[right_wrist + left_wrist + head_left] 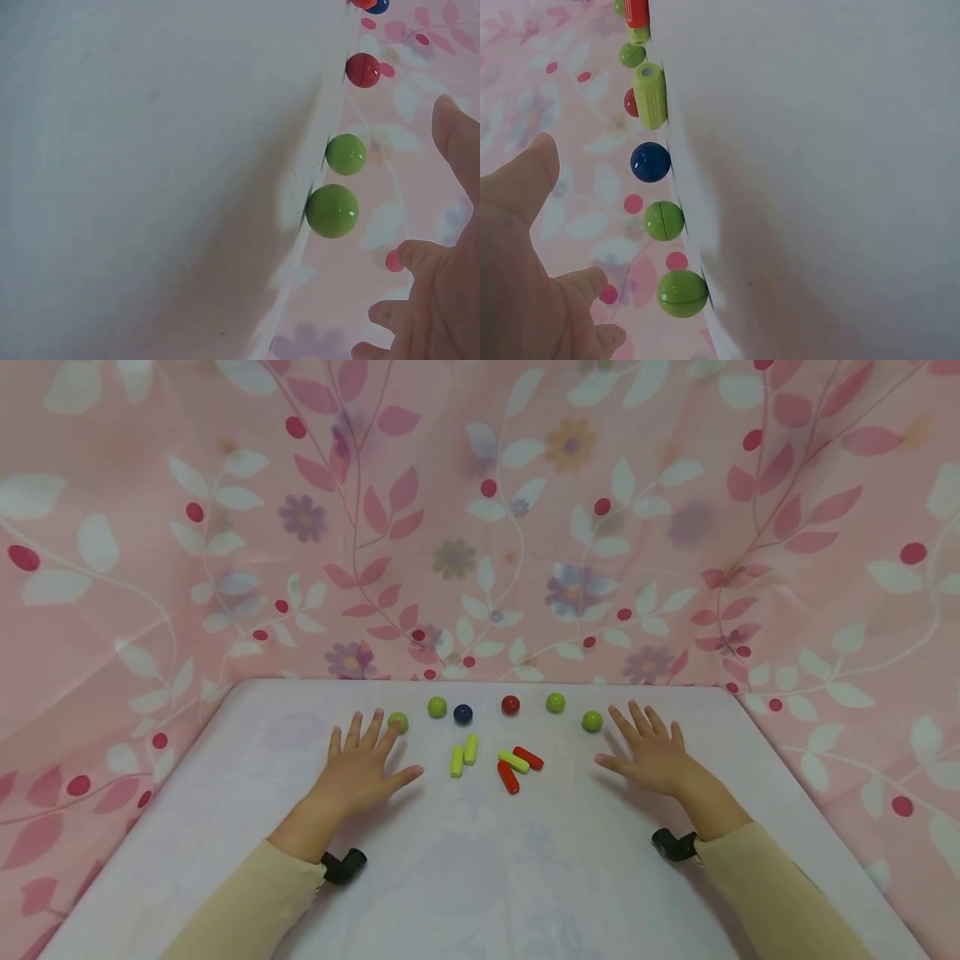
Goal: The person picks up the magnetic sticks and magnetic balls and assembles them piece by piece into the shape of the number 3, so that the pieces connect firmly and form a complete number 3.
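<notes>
My left hand (358, 777) hovers over the left of the table with fingers spread, its fingertips overlapping a green ball (399, 722) in the head view. On the other side my right hand (654, 760) is spread too, holding nothing, close to another green ball (592, 721). Between them, an arc of small balls runs along the back: green (437, 707), dark blue (462, 714), red (511, 705) and green (555, 702). In front lie small sticks: two yellow-green sticks (463, 756) side by side, and a yellow-green stick (514, 762) between two red sticks (508, 777).
The white table (465, 877) ends at the back against a pink curtain (480, 527) with leaves and flowers, which also lines both sides. A black wrist device (345, 866) sits at the left sleeve, and another black device (673, 844) at the right.
</notes>
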{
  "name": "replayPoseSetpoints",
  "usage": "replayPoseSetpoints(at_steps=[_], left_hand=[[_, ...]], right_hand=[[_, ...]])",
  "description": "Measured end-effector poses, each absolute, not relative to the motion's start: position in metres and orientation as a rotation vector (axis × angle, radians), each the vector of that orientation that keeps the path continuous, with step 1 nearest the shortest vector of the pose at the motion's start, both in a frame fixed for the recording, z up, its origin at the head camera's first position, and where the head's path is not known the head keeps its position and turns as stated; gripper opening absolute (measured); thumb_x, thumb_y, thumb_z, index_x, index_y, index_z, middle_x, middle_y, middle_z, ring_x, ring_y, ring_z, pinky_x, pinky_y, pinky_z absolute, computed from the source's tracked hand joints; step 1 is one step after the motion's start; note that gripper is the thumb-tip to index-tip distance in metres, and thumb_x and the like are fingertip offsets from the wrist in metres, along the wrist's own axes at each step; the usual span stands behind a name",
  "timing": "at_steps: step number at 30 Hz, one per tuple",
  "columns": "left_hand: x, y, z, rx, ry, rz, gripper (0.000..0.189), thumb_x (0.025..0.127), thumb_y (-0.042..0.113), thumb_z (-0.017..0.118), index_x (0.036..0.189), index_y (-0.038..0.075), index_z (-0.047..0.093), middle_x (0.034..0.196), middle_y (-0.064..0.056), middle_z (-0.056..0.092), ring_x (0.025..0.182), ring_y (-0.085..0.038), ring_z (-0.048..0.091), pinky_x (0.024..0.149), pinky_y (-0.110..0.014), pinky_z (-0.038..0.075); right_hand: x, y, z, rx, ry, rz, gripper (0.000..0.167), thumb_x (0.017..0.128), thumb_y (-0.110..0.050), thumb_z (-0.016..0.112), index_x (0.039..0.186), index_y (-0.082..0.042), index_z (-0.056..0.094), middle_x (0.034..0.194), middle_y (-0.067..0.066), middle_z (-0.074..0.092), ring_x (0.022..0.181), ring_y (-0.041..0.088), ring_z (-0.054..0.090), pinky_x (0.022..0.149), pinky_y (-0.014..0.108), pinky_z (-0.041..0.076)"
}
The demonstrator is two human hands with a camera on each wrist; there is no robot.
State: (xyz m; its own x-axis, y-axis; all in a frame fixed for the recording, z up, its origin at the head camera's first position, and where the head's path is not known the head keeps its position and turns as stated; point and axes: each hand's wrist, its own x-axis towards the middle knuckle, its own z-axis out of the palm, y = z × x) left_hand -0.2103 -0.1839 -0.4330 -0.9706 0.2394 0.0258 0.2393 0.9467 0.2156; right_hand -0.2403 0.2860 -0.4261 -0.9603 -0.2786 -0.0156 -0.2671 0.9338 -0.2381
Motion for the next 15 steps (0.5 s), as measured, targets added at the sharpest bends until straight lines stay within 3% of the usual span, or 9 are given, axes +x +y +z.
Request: replayPoseSetpoints(at_steps=[5, 15], left_hand=[[-0.213, -0.175, -0.433, 0.396, 3.093, 0.367, 0.095, 0.09, 0.076, 0.046, 0.16, 0.016, 0.023, 0.165, -0.019, 0.008, 0.15, -0.047, -0.001, 0.114, -0.067, -0.005], [-0.218, -0.164, -0.433, 0.449, 3.07, 0.328, 0.095, 0.09, 0.078, 0.042, 0.161, 0.018, 0.023, 0.166, -0.018, 0.01, 0.15, -0.047, 0.001, 0.114, -0.068, 0.0]], right_hand=[[-0.245, 0.284, -0.429, -0.434, 3.037, -0.372, 0.098, 0.09, -0.075, 0.047, 0.161, -0.015, 0.015, 0.164, 0.026, 0.006, 0.147, 0.052, 0.003, 0.107, 0.076, -0.002], [-0.251, 0.277, -0.427, -0.439, 3.008, -0.342, 0.097, 0.092, -0.072, 0.049, 0.161, -0.013, 0.016, 0.164, 0.025, 0.009, 0.146, 0.053, 0.005, 0.108, 0.076, 0.002]])
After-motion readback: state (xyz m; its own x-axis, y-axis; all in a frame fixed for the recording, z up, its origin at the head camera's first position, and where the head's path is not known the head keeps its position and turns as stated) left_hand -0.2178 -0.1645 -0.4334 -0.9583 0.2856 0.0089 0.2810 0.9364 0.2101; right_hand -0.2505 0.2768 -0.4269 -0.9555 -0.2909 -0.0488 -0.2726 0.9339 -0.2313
